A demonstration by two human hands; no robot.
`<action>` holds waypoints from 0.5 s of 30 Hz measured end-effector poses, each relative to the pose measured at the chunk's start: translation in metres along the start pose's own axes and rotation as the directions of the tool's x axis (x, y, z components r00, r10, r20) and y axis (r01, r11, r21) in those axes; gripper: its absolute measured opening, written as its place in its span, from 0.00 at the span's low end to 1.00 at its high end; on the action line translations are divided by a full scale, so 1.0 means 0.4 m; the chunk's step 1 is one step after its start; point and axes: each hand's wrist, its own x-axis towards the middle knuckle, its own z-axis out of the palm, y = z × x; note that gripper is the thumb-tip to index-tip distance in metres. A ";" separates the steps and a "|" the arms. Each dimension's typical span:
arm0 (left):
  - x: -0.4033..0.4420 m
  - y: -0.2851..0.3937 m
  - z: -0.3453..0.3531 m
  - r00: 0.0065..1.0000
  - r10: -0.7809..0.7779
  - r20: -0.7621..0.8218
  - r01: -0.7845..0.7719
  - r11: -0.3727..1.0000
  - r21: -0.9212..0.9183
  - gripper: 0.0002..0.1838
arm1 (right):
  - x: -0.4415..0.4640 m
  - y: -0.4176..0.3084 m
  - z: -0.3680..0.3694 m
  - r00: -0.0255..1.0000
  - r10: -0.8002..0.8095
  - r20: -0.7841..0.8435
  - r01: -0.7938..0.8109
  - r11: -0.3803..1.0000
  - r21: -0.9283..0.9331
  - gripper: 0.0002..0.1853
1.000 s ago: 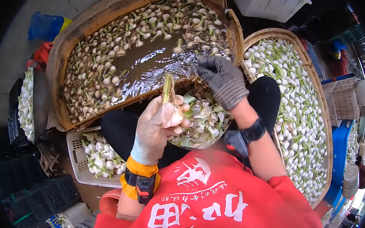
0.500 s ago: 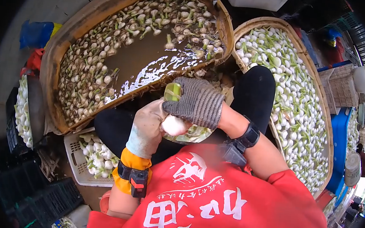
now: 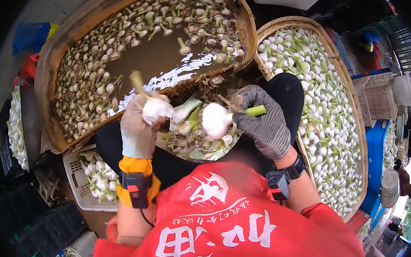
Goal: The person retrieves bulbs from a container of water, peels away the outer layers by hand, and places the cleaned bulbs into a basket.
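Observation:
My left hand [image 3: 138,118], in a pale glove, is closed around a garlic bulb [image 3: 157,111] whose stem points up and away. My right hand [image 3: 265,122], in a grey ribbed glove, grips another garlic bulb [image 3: 216,120] by its green stem; this bulb looks white and clean. A thin brownish strip, too small to make out, shows by the right fingers. Beneath and between both hands, a heap of peeled leaves and skins [image 3: 199,145] lies in a container at my lap.
Ahead to the left, a large tub [image 3: 76,140] holds murky water and unpeeled garlic. On the right, a long rimmed basket [image 3: 339,57] is full of white garlic. A white plastic crate [image 3: 77,179] with garlic stands at left, near dark crates [image 3: 48,227].
My hands were together over one garlic bulb; they have moved apart. Each now holds its own bulb, the left one further left and the right one further right.

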 end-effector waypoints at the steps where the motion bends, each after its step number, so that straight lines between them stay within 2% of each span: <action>1: 0.020 -0.004 -0.004 0.992 -0.091 -0.085 0.120 0.877 0.465 0.15 | 0.003 0.002 -0.019 0.991 0.134 -0.005 -0.134 0.990 0.049 0.09; 2: 0.044 -0.085 -0.079 0.996 0.073 0.061 -0.091 0.558 0.825 0.21 | 0.012 0.019 -0.017 0.992 0.129 0.002 -0.129 0.990 0.052 0.09; 4: 0.050 -0.140 -0.135 0.997 0.029 0.077 -0.071 0.771 0.633 0.27 | 0.050 0.079 -0.011 0.996 0.082 0.022 -0.084 0.985 0.151 0.09; 5: 0.034 -0.099 -0.053 0.999 -0.042 0.034 0.007 0.722 0.692 0.35 | 0.062 0.100 0.007 0.997 0.072 0.022 -0.074 0.991 0.108 0.09; 6: 0.008 -0.069 0.024 0.985 -0.161 0.058 0.136 0.942 0.307 0.40 | 0.070 0.104 0.037 0.997 0.059 0.048 -0.065 0.988 0.137 0.10; 8: -0.008 -0.028 0.099 0.970 -0.188 0.155 0.166 0.976 0.144 0.37 | 0.091 0.113 0.094 0.978 0.094 0.185 -0.111 0.990 0.085 0.10; 9: 0.001 -0.012 0.083 0.980 -0.122 0.155 0.072 0.953 0.296 0.32 | 0.100 0.127 0.123 0.983 0.071 0.168 -0.080 0.996 0.050 0.10; 10: 0.013 0.000 0.043 0.991 0.064 0.115 -0.120 0.799 0.589 0.24 | 0.108 0.138 0.143 0.987 0.049 0.152 -0.052 0.999 0.014 0.10; 11: 0.014 0.039 0.002 0.993 0.115 -0.024 -0.085 0.847 0.525 0.17 | 0.118 0.132 0.149 0.985 0.114 0.130 -0.116 0.993 0.006 0.10; 12: -0.005 0.108 -0.052 0.948 0.319 -0.025 -0.186 0.613 0.768 0.13 | 0.124 0.138 0.143 0.984 0.118 0.133 -0.120 0.993 0.010 0.10; 13: -0.030 0.188 -0.101 0.889 0.441 -0.121 -0.047 0.351 0.935 0.11 | 0.128 0.146 0.129 0.988 0.085 0.129 -0.073 0.993 -0.091 0.10; 14: -0.050 0.244 -0.236 0.811 0.470 -0.349 0.133 0.432 0.892 0.09 | 0.136 0.157 0.117 0.990 0.050 0.130 -0.025 0.982 -0.189 0.10; 15: -0.097 0.300 -0.352 0.756 0.655 0.012 0.116 -0.152 0.982 0.09 | 0.139 0.183 0.113 0.985 0.040 0.170 0.022 0.939 -0.344 0.12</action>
